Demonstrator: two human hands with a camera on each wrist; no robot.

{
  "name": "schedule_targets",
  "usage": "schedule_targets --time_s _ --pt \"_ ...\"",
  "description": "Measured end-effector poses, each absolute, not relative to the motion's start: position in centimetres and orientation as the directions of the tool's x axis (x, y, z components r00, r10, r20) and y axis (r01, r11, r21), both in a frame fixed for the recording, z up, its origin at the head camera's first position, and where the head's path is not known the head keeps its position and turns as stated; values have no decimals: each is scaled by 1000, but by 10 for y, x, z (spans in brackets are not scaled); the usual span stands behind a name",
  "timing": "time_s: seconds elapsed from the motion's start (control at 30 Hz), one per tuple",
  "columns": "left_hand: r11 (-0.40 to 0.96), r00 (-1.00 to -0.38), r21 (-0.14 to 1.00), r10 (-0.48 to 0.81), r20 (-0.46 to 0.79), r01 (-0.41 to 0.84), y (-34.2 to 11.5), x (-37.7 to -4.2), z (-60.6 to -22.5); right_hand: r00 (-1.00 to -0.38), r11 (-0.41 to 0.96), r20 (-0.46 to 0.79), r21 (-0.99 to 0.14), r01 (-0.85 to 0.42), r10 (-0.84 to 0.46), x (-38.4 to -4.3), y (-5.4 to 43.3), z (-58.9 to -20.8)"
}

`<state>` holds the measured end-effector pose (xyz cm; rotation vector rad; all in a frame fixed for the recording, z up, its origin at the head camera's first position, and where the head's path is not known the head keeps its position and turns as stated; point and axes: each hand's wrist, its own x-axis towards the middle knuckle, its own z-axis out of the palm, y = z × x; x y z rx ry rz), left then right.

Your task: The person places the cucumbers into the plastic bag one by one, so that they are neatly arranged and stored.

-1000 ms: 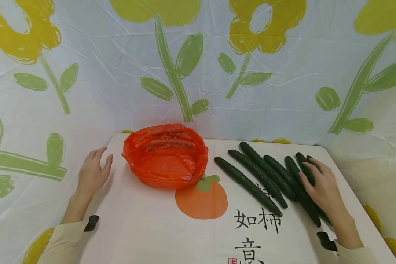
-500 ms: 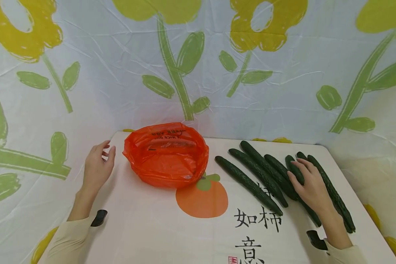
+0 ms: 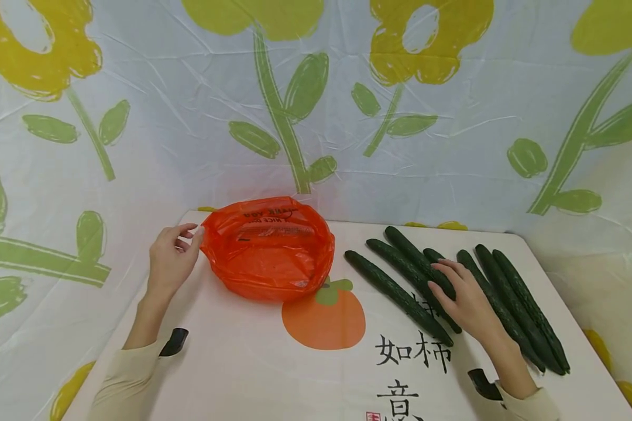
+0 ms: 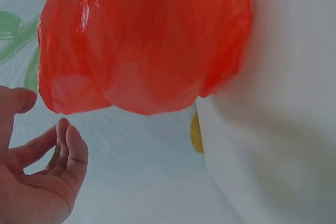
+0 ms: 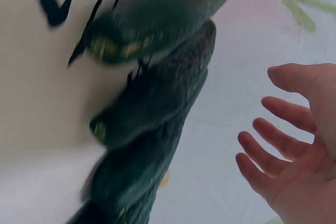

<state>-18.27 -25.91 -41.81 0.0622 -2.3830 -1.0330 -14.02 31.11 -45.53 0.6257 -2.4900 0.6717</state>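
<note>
A red plastic bag [image 3: 263, 292] stands on the table with its mouth spread. My left hand [image 3: 174, 260] is at the bag's left rim in the head view; in the left wrist view its thumb and fingers stand apart beside the bag's edge. On the right, my right hand [image 3: 466, 301] hovers low over a dark green cucumber [image 3: 445, 283], fingers spread and loosely bent. That cucumber's lower part is hidden by the hand. Left of it lie more cucumbers [image 3: 395, 287], slanted. Three others [image 3: 516, 301] lie side by side to the right of the hand.
The pale table mat [image 3: 232, 362] carries a printed orange persimmon [image 3: 323, 318] and black characters. Behind and at the sides hangs a flower-patterned cloth [image 3: 200, 117]. The table's right edge runs close by the rightmost cucumber [image 3: 532, 310].
My right hand has moved left across the cucumbers, and the right-hand ones have shifted right into a separate group of three. My left hand has moved right, up to the bag's rim.
</note>
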Motion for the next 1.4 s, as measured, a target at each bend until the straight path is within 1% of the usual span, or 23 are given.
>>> schedule_targets --time_s 0.13,0.33,0.5,0.57,0.63,0.73,0.83,0.93,1.07,1.4 --pt "691 -892 710 -225 392 138 -253 -182 -419 -786 767 523 -336 -547 -331 -139 299 -458" --pt "671 -942 738 -201 269 68 -252 -179 -424 -833 772 427 -371 -517 -352 -137 286 -463" --pt "609 -966 793 -213 150 -11 -253 -175 -428 -812 753 418 -349 -558 -408 -136 278 -471" --pt "574 -970 818 -221 106 -41 -254 -175 -430 -815 752 398 -349 -560 -422 -135 275 -473" --pt "536 -971 842 -227 72 -63 -255 -175 -432 -830 753 360 -368 -545 -425 -135 272 -474" --pt "486 -977 871 -210 35 -73 -256 -176 -436 -858 758 304 -407 -510 -414 -134 267 -473" --pt "442 -987 894 -163 3 -70 -255 -176 -438 -872 761 285 -429 -486 -397 -135 263 -473" --pt "414 -993 908 -118 -24 -71 -253 -176 -440 -878 769 289 -428 -474 -380 -136 260 -474" --pt "374 -995 924 -90 -51 -82 -250 -177 -443 -893 783 294 -436 -444 -342 -138 256 -477" --pt "319 -991 938 -66 -118 -133 -251 -183 -446 -949 852 208 -424 -306 -238 -148 245 -483"
